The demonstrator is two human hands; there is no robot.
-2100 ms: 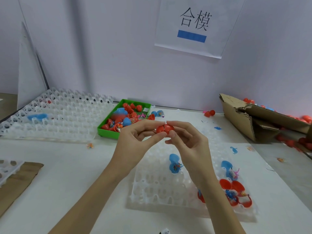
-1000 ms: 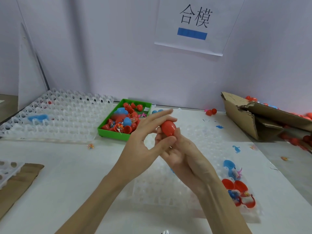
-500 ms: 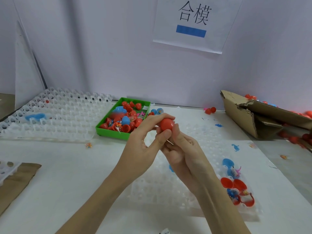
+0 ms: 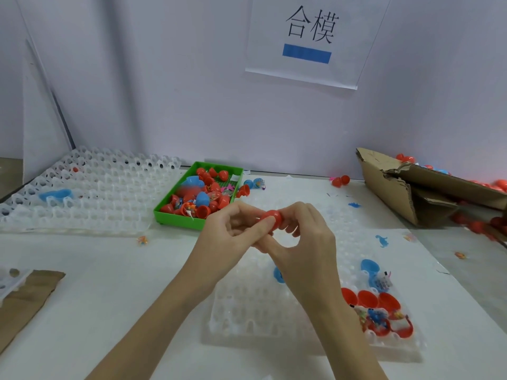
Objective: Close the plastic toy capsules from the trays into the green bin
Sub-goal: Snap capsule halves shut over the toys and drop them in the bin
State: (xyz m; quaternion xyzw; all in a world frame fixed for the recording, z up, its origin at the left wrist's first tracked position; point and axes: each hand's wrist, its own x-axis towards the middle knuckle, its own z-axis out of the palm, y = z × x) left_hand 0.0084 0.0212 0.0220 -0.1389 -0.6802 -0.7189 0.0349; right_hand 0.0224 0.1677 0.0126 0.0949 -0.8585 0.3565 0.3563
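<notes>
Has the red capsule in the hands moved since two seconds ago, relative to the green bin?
No. The red capsule stays pinched between both hands, just right of the green bin's near corner.

Open desk on the left, crowded on the right

Bare desk (image 4: 104, 286) lies left of the near tray (image 4: 263, 311). The green bin (image 4: 164, 212), far tray (image 4: 90, 198) and cardboard box (image 4: 397, 198) block the back.

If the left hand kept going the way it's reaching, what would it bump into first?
Probably nothing new: the left hand already presses the red capsule, with the right hand just beyond it. Exact depth is unclear.
</notes>
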